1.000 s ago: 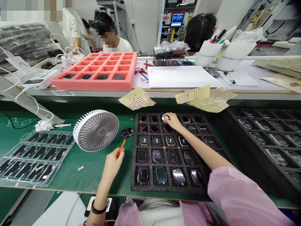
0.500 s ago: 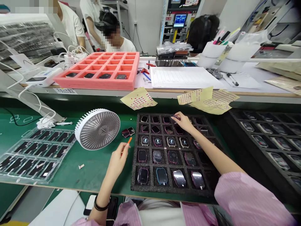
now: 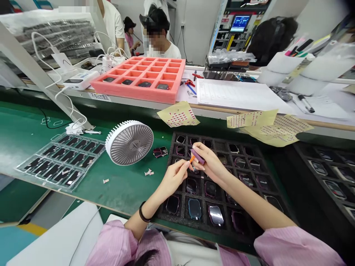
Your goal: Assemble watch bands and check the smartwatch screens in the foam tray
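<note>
The left hand's grip, closed on an orange tool, partly hides its handle; the right's pinches a purple case.

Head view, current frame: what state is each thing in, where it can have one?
Left hand: closed on orange tool
Orange tool: held, at the purple item
Right hand: gripping purple item
Purple item: held above black tray
Black tray: uncovered, holding watches
Pink tray: uncovered, front pockets filled
Fan: tilted; running or not unclear
Screen: lit
</note>
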Tool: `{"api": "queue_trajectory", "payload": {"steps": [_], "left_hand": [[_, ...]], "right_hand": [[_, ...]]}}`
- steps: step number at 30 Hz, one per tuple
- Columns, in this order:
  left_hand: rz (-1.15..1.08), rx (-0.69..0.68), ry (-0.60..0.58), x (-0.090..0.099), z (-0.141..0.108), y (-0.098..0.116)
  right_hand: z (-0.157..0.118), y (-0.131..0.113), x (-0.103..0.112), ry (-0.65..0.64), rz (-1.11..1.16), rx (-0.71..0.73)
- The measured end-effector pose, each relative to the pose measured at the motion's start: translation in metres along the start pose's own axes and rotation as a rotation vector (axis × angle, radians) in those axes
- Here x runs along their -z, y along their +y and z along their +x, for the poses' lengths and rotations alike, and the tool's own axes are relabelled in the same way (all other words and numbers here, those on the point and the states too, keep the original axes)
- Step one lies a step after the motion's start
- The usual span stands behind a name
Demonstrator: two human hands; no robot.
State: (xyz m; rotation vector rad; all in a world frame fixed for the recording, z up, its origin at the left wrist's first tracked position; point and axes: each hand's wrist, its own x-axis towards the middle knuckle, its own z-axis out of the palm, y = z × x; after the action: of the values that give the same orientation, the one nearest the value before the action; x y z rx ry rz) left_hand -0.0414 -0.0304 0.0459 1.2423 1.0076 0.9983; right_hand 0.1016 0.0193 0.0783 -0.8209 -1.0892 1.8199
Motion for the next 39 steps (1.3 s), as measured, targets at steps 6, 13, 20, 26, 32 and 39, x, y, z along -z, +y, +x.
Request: {"api": "queue_trajectory", "payload": {"steps": [6,13,20,26,32,39], "left_hand": [[-0.048,-0.007,-0.005,0.0,-0.003,0.002],[-0.003,-0.015,0.029,0.003,-0.004,0.008],[-0.102,-0.059,-0.015,0.003,-0.001,0.007],[-0.157,-0.055,0.04,0.004,0.002,0.009],[-0.048,-0.076,0.164,0.007,0.003,0.004],[0.583,0.02,0.371,0.068,-0.026,-0.026]], "right_hand": [[0.0,0.001,-0.004,0.013,0.076,-0.02],[0.0,0.006,-0.004,-0.006,0.022,0.006],[0.0,0.015,-0.013,-0.072,0.274,-0.087],[-0.004,0.02,-0.016,-0.009,0.234,-0.01],[0.003,0.031,0.007,0.137,-0.228,0.11],[0.044,0.006,0.155,0.66,-1.126,0.319]]}}
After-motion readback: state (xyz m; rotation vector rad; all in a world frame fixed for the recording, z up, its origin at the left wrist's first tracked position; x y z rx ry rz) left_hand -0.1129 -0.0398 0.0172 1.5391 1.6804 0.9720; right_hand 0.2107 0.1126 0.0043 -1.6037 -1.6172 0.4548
